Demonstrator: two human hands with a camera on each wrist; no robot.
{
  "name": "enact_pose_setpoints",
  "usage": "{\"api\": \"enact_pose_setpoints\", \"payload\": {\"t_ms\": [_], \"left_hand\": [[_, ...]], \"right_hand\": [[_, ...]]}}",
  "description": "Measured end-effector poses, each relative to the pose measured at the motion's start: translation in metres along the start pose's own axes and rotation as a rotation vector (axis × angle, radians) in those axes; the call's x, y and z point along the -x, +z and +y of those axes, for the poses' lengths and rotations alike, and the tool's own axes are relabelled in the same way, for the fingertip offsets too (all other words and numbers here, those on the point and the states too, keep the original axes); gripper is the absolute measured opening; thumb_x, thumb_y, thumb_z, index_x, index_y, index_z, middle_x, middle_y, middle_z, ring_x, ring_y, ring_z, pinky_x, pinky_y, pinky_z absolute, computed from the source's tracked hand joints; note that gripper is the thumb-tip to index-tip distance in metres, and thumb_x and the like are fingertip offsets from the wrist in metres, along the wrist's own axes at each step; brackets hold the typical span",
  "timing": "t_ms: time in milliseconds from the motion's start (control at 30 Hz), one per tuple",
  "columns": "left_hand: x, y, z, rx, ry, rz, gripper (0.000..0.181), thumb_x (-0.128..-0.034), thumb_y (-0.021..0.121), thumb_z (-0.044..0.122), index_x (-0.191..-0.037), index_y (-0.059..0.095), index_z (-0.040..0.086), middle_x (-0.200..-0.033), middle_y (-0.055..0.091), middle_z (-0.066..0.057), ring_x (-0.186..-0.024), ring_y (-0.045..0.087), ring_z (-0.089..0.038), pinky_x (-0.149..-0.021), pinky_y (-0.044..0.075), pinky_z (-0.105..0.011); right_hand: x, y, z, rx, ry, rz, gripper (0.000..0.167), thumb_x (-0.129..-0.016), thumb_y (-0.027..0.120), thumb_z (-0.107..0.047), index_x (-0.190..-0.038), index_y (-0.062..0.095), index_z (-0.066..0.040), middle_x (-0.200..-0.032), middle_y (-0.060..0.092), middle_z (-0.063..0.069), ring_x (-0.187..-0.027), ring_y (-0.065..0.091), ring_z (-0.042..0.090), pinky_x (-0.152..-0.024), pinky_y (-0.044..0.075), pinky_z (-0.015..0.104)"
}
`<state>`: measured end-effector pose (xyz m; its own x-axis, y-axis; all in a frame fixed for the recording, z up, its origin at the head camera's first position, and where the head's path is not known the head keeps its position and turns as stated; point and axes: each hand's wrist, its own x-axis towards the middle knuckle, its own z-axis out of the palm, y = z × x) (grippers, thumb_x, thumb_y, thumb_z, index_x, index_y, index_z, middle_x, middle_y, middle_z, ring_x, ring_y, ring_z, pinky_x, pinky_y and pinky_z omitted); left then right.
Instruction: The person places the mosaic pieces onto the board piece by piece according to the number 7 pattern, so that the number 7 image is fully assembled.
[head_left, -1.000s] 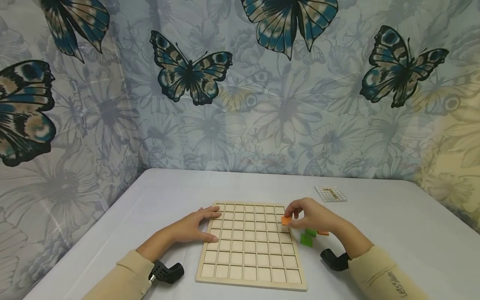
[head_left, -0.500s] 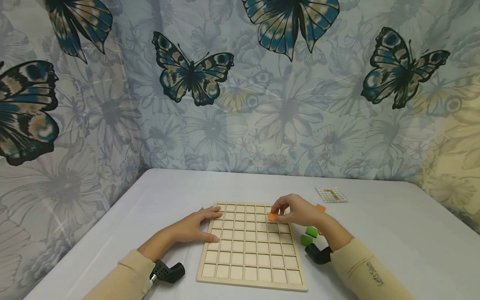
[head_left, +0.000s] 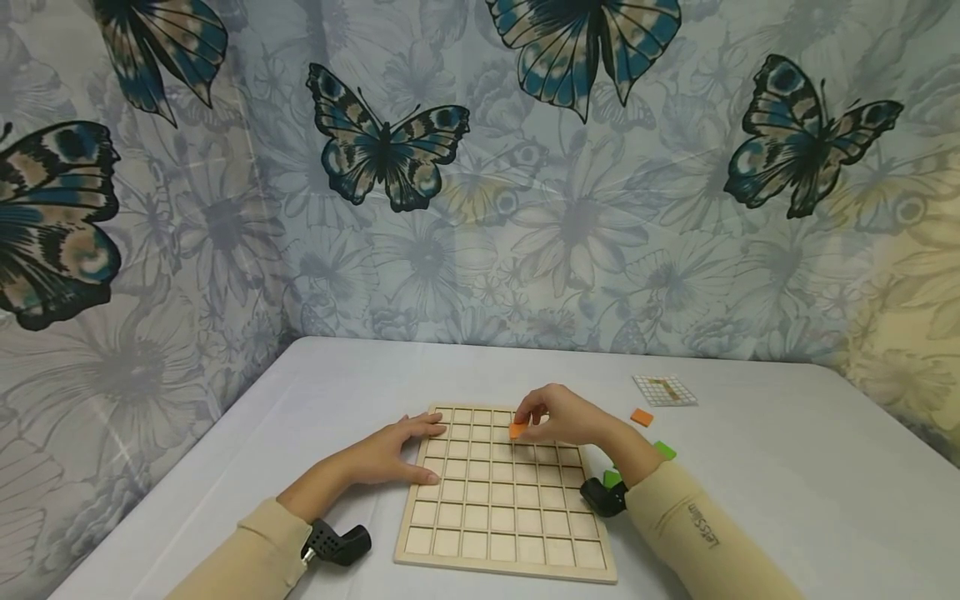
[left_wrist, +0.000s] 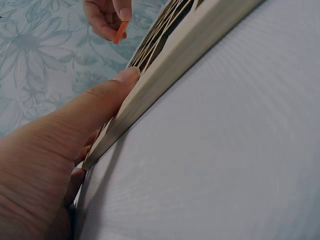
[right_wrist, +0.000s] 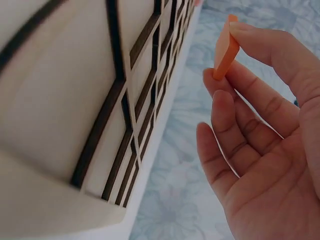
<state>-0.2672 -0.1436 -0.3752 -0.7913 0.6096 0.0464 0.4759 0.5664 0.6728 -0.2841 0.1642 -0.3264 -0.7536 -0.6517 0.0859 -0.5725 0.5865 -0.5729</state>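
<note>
My right hand [head_left: 564,414] pinches a small orange square tile [right_wrist: 227,49] between thumb and fingertip, with the other fingers loosely bent below it. In the right wrist view the tile is held apart from the wooden grid board [head_left: 491,519]. From the head view, the hand hovers over the board's upper rows, right of the middle column. The grid's visible cells are bare wood. My left hand [head_left: 392,450] rests on the board's left edge, fingers spread. Its thumb [left_wrist: 107,95] presses on the rim in the left wrist view.
Right of the board lie an orange tile [head_left: 641,417], a green tile [head_left: 664,450] and another green tile [head_left: 611,479], partly hidden by my right wrist. A printed grid card [head_left: 664,390] lies farther back on the white table [head_left: 787,467]. A butterfly-patterned curtain [head_left: 480,250] stands behind.
My right hand has carried the orange tile leftward from the board's right edge to over its upper middle. Loose tiles beneath that arm have come into sight. My left hand stays in place.
</note>
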Motion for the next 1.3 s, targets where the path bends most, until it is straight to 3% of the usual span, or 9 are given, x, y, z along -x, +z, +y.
{"api": "enact_pose_setpoints", "payload": {"t_ms": [300, 800, 1300], "left_hand": [[0.000, 0.000, 0.001, -0.004, -0.004, 0.002, 0.074, -0.0741, 0.076, 0.041, -0.137, 0.047, 0.013, -0.153, 0.029, -0.007, -0.144, 0.010, -0.036, -0.119, 0.003, -0.052], [-0.001, 0.000, -0.001, -0.001, 0.007, 0.004, 0.074, -0.0740, 0.076, 0.042, -0.136, 0.048, 0.014, -0.152, 0.030, -0.006, -0.144, 0.013, -0.032, -0.120, 0.003, -0.051], [0.000, 0.000, -0.001, 0.003, -0.011, 0.001, 0.074, -0.0745, 0.075, 0.043, -0.137, 0.048, 0.014, -0.153, 0.028, -0.006, -0.145, 0.010, -0.033, -0.119, 0.003, -0.051]], "right_hand": [[-0.015, 0.001, -0.005, 0.004, 0.012, -0.001, 0.016, -0.082, 0.071, -0.018, -0.095, 0.069, -0.007, -0.095, 0.067, 0.003, -0.080, 0.056, 0.009, -0.072, 0.050, 0.024], [-0.048, 0.016, -0.005, 0.005, 0.075, -0.037, 0.013, -0.079, 0.074, -0.014, -0.086, 0.070, -0.004, -0.079, 0.067, 0.003, -0.067, 0.056, 0.007, -0.062, 0.050, 0.020], [-0.056, 0.023, -0.017, 0.053, 0.102, -0.061, 0.011, -0.078, 0.075, -0.013, -0.084, 0.069, -0.006, -0.076, 0.066, 0.000, -0.068, 0.058, 0.008, -0.062, 0.050, 0.020]]}}
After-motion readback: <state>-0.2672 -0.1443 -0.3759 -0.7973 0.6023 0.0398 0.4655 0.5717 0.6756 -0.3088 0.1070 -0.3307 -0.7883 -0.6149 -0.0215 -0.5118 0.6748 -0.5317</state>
